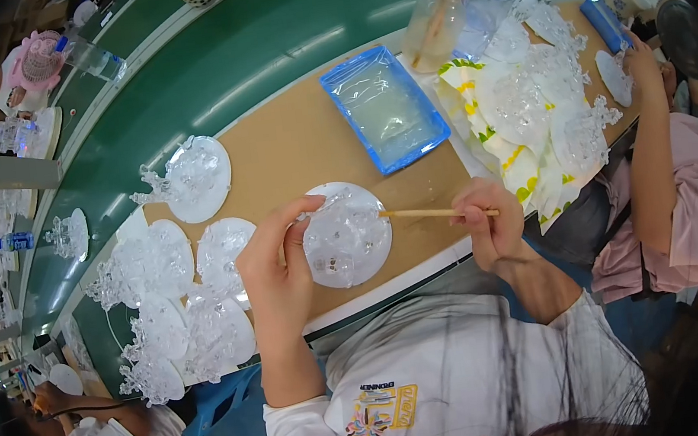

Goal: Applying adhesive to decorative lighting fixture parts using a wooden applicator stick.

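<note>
A round white disc (349, 257) with clear plastic pieces on it lies flat on the brown board in front of me. At its left edge, my left hand (274, 262) has thumb and forefinger curled together; whatever is between them is small and clear, too hard to make out. Pinched in my right hand (490, 218) is a thin wooden stick (422, 212), held nearly level. Its tip reaches the right edge of the disc. Beyond the disc sits a blue-edged tray (426, 149) covered in clear film, with something pale inside.
Discs bearing clear pieces (146, 265) crowd the left. More lie on a patterned cloth (491, 135) at right, near two plastic bottles (436, 24). A brown board (271, 153) covers part of the green table (261, 72). Co-workers sit on both sides; one's arm (652, 146) is at right.
</note>
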Action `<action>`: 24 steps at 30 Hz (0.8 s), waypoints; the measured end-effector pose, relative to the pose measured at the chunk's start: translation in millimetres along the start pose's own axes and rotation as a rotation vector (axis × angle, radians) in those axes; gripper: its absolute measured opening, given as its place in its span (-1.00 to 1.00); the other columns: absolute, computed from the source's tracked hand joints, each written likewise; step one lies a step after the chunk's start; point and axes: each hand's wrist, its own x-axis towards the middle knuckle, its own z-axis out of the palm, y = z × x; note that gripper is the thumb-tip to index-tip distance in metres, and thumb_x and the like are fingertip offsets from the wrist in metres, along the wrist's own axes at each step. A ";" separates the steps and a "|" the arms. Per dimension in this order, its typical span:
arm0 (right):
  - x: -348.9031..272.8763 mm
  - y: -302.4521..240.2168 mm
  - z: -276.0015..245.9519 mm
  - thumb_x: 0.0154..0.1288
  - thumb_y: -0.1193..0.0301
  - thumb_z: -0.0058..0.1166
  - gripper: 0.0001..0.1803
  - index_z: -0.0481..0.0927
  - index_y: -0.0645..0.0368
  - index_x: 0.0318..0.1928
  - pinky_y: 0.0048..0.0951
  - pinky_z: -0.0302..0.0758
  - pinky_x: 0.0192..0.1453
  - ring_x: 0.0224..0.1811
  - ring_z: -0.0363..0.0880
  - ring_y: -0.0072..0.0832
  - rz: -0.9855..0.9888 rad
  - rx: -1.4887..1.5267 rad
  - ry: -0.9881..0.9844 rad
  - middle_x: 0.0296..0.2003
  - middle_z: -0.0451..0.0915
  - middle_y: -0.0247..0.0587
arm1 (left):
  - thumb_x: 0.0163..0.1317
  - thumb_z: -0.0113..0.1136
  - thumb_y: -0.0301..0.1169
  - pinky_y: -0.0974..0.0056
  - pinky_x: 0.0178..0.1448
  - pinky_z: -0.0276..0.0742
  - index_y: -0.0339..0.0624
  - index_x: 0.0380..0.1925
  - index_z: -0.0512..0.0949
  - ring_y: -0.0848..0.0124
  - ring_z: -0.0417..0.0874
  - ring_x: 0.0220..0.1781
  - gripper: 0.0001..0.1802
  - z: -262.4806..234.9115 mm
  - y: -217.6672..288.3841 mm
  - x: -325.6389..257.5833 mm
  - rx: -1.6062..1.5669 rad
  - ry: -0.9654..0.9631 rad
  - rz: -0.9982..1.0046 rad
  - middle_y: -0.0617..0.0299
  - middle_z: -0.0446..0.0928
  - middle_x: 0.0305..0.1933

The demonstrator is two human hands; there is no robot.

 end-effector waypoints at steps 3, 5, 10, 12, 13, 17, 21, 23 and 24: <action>-11.5 -3.7 -0.7 0.29 0.51 0.00 -0.90 0.47 0.24 -0.39 -0.45 0.41 -0.46 -0.58 0.49 -0.30 -0.001 -0.071 -0.046 -0.56 0.53 -0.15 | 0.26 0.04 -0.66 0.34 0.11 0.46 -0.26 -0.20 0.59 0.37 0.63 -0.06 -0.81 0.8 3.6 -0.1 -0.008 0.006 -0.001 0.16 0.65 -0.18; -22.6 -3.7 3.4 0.27 0.51 0.02 -0.90 0.48 0.22 -0.41 -0.43 0.41 -0.49 -0.58 0.48 -0.27 -0.042 0.019 0.005 -0.56 0.53 -0.16 | 0.26 0.04 -0.65 0.35 0.11 0.46 -0.26 -0.20 0.59 0.38 0.63 -0.07 -0.82 0.9 6.7 0.6 -0.010 0.015 0.004 0.17 0.65 -0.18; -29.1 -7.8 3.4 0.22 0.55 -0.01 -0.89 0.48 0.22 -0.47 -0.40 0.40 -0.53 -0.59 0.47 -0.28 -0.043 0.061 -0.094 -0.57 0.52 -0.18 | 0.26 0.06 -0.64 0.39 0.01 0.47 -0.26 -0.20 0.59 0.41 0.64 -0.14 -0.83 1.2 3.9 -0.7 -0.005 0.028 0.011 0.18 0.66 -0.22; -27.6 -6.2 1.7 0.20 0.56 -0.01 -0.89 0.48 0.21 -0.48 -0.40 0.40 -0.53 -0.59 0.47 -0.29 -0.059 0.089 -0.079 -0.57 0.51 -0.19 | 0.26 0.05 -0.64 0.40 0.00 0.48 -0.26 -0.20 0.59 0.42 0.64 -0.14 -0.82 1.6 6.6 -0.7 0.019 0.036 0.016 0.18 0.66 -0.23; -24.5 -8.2 0.1 0.17 0.57 -0.01 -0.90 0.48 0.21 -0.49 -0.40 0.40 -0.54 -0.59 0.48 -0.29 -0.062 0.014 -0.061 -0.57 0.52 -0.19 | 0.26 0.05 -0.65 0.40 -0.01 0.48 -0.27 -0.20 0.59 0.42 0.64 -0.15 -0.82 2.1 8.0 -1.1 0.041 0.043 0.018 0.17 0.66 -0.24; -28.0 -15.5 -12.3 0.10 0.57 0.04 -0.94 0.49 0.18 -0.49 -0.39 0.40 -0.55 -0.57 0.50 -0.28 -0.134 -0.204 -0.337 -0.55 0.53 -0.19 | 0.26 0.04 -0.64 0.40 -0.01 0.48 -0.26 -0.18 0.59 0.43 0.64 -0.14 -0.81 0.1 7.7 -5.1 0.046 0.043 -0.007 0.16 0.66 -0.23; -41.8 -11.8 3.8 0.08 0.55 0.10 -0.95 0.51 0.16 -0.44 -0.38 0.42 -0.55 -0.56 0.52 -0.28 -0.146 -0.121 -0.360 -0.53 0.55 -0.21 | 0.25 0.05 -0.64 0.39 -0.03 0.48 -0.27 -0.17 0.59 0.45 0.62 -0.19 -0.81 0.5 6.7 -7.8 0.061 0.080 0.002 0.16 0.66 -0.24; -42.5 -10.9 12.5 0.07 0.54 0.15 -0.91 0.52 0.14 -0.38 -0.39 0.44 -0.56 -0.55 0.53 -0.30 -0.313 -0.112 -0.158 -0.50 0.56 -0.22 | 0.25 0.06 -0.64 0.40 -0.04 0.48 -0.27 -0.17 0.58 0.45 0.62 -0.21 -0.81 0.6 6.8 -9.4 0.077 0.088 -0.001 0.16 0.65 -0.24; -40.9 -10.8 16.6 0.07 0.54 0.15 -0.91 0.52 0.14 -0.38 -0.39 0.44 -0.56 -0.55 0.53 -0.30 -0.316 -0.115 -0.157 -0.50 0.56 -0.22 | 0.22 0.08 -0.66 0.39 -0.17 0.50 -0.23 -0.18 0.60 0.40 0.65 -0.28 -0.79 1.5 4.9 -10.6 0.104 0.119 0.033 0.14 0.66 -0.27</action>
